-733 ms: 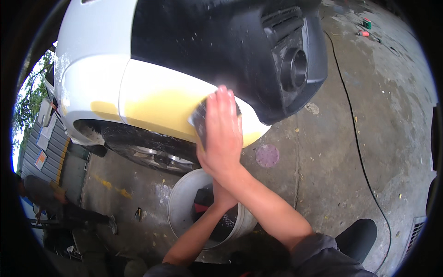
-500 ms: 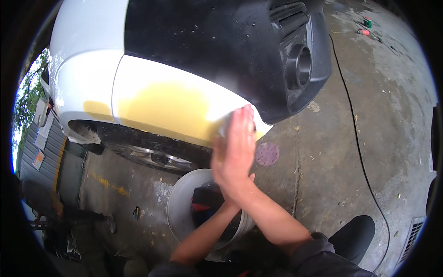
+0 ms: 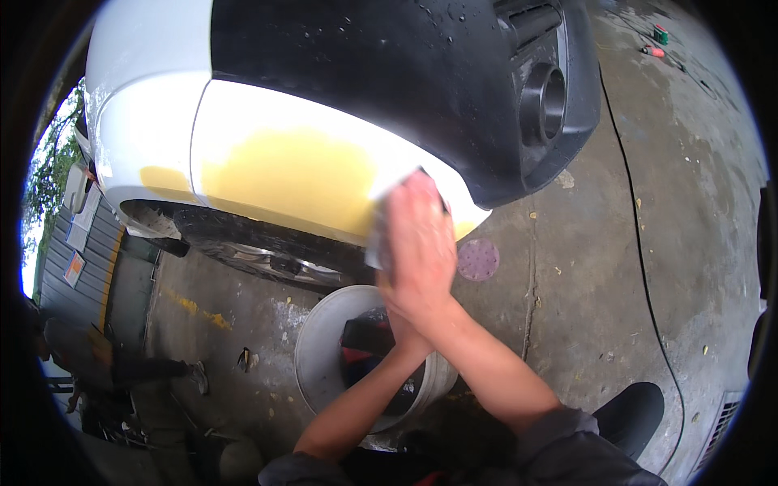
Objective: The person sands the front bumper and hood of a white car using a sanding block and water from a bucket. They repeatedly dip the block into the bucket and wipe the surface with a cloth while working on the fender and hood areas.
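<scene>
My right hand (image 3: pixel 421 251) lies flat, fingers stretched and blurred, over a dark grey sheet that looks like sandpaper (image 3: pixel 375 241). The sheet's edges show on both sides of the hand. It is pressed to the lower corner of a white car bumper (image 3: pixel 279 109), at the right end of a yellowish patch (image 3: pixel 284 174). My left forearm crosses beneath the right wrist, and my left hand (image 3: pixel 397 320) is mostly hidden there, its fingers out of sight. Below my arms stands a whitish bucket (image 3: pixel 312 356) holding dark and red cloth (image 3: pixel 361 336).
Above the patch is the black bumper trim with an exhaust tip (image 3: pixel 543 105); the wheel (image 3: pixel 279 263) sits below. A purple round sanding disc (image 3: pixel 478 259) lies on the concrete floor. A black cable (image 3: pixel 640 235) runs down the right. Another person (image 3: pixel 77 340) is at far left.
My right hand and the sheet have shifted slightly over the bumper corner and stay against it. The view has moved a little, so the car and bucket sit differently in it.
</scene>
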A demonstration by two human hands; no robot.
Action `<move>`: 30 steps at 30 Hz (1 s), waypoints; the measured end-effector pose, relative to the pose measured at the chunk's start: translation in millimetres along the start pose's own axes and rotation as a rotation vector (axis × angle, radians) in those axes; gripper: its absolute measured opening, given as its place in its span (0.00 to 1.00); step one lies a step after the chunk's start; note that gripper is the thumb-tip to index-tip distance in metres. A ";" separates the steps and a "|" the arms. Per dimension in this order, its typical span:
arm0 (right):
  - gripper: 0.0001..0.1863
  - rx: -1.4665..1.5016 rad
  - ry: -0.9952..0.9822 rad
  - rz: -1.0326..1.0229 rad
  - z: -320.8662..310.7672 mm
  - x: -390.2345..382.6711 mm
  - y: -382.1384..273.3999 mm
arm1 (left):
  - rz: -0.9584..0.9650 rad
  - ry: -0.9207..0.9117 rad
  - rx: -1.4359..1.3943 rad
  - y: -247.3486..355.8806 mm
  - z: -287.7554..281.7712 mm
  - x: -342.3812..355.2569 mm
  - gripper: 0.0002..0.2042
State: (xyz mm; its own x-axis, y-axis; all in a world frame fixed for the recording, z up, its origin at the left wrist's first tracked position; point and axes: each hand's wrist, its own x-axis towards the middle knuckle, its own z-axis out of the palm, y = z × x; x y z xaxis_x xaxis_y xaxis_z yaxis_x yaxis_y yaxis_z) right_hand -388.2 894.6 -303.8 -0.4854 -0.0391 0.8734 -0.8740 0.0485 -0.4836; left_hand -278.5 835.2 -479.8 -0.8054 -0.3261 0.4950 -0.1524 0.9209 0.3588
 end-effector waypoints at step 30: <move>0.42 0.358 0.086 0.135 14.6 8.0 23.9 | -0.090 -0.217 0.101 45.3 -20.7 36.1 0.14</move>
State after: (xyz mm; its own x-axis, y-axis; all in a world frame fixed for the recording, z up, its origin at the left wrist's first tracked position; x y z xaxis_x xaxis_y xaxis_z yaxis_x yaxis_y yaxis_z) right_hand -413.3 880.9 -309.2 -0.6064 0.0287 0.7947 -0.7626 -0.3040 -0.5709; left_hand -302.6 860.8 -429.3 -0.8885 -0.3643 0.2792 -0.2768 0.9106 0.3070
